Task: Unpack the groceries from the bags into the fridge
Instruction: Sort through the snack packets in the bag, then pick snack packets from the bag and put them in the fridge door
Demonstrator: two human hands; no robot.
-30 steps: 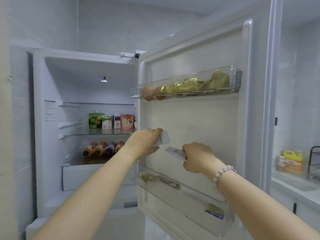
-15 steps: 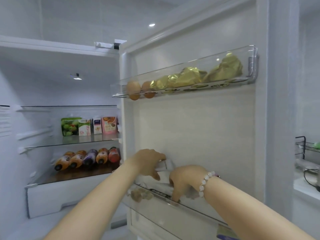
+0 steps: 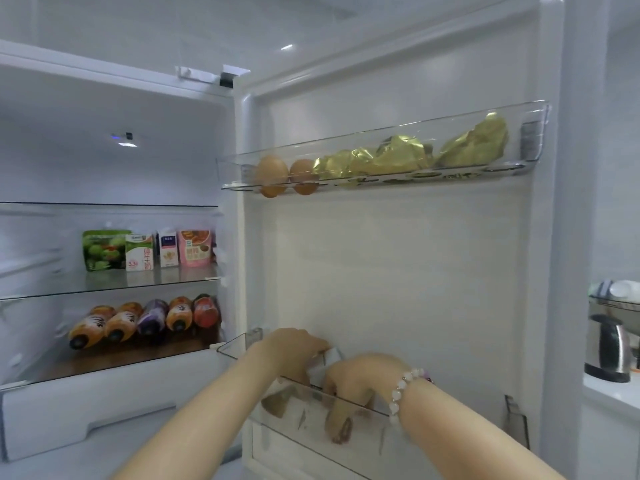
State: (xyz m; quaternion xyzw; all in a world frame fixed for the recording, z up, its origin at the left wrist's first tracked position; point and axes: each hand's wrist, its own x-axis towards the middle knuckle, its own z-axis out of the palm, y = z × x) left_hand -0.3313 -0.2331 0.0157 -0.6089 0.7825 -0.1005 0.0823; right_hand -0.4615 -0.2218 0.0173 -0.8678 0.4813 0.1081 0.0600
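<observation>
The fridge stands open, its door (image 3: 398, 265) swung to the right. My left hand (image 3: 294, 348) and my right hand (image 3: 360, 379) both grip a pale, whitish packet (image 3: 330, 360) at the lower clear door bin (image 3: 311, 417). The right hand's fingers reach down inside the bin, behind its clear wall. Most of the packet is hidden by my hands. The upper door bin (image 3: 533, 133) holds two brown eggs (image 3: 273, 173) and gold foil packs (image 3: 401, 155).
Cartons and pouches (image 3: 145, 251) stand on the glass shelf. Several juice bottles (image 3: 138, 322) lie on the shelf below, above a white drawer (image 3: 86, 407). A kettle (image 3: 607, 348) sits on the counter at the right.
Both hands have lowered the packet from in front of the door panel into the lower door bin. The camera has moved closer to the fridge.
</observation>
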